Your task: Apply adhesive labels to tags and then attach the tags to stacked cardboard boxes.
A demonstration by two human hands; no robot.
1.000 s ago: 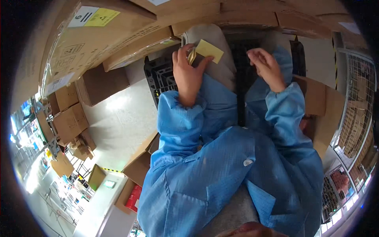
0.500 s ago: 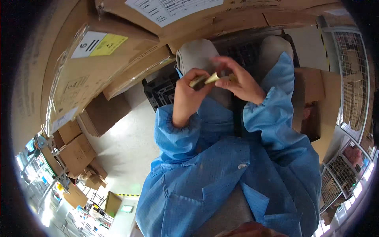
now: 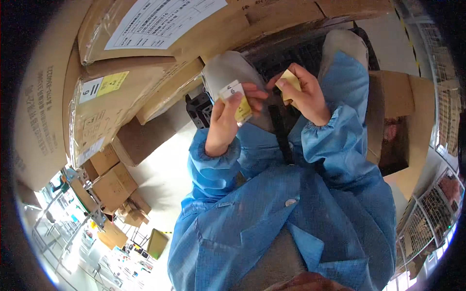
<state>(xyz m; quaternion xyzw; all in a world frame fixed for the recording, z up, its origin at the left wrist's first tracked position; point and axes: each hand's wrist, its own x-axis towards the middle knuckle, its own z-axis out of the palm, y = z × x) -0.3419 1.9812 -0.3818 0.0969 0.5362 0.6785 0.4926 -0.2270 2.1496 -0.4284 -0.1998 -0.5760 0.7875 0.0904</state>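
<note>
Several white-and-yellow labels (image 3: 241, 110) lie in a small stack in my left hand (image 3: 224, 120), the thumb pressed on their face and the fingers behind. To the right, my right hand (image 3: 310, 99) pinches a pale yellow paper slip (image 3: 290, 86) between thumb and fingers. A gap separates the two hands, above my knees. Ahead and to the left, a cardboard box (image 3: 114, 109) wrapped in clear film carries a similar white-and-yellow label (image 3: 103, 88) on its side.
A larger carton (image 3: 204, 43) with a white printed sheet (image 3: 162, 22) stands ahead. Black plastic crating (image 3: 196, 109) is by my knees. An open cardboard box (image 3: 403, 126) sits to my right, near wire mesh cages (image 3: 422, 228). More cartons (image 3: 114, 186) stand on the floor at left.
My hands have moved apart; the right now holds a yellow slip away from the labels. My left hand has turned so the labels' faces show. The view has shifted slightly.
</note>
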